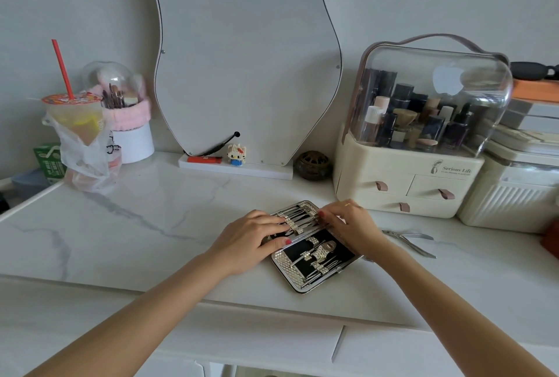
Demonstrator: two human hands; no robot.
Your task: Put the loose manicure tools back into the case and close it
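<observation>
A silver manicure case lies open flat on the white marble table, black inside, with several metal tools under silver straps in both halves. My left hand rests flat on the case's left side, fingers over the far half's strap. My right hand pinches a slim tool at the right end of the far half; the tool is mostly hidden by my fingers. A loose pair of metal nippers lies on the table to the right of the case, apart from both hands.
A cream cosmetics organiser with a clear dome stands behind the case on the right. A curvy mirror leans on the wall, with a small brown jar beside it. A drink cup in a bag sits at far left.
</observation>
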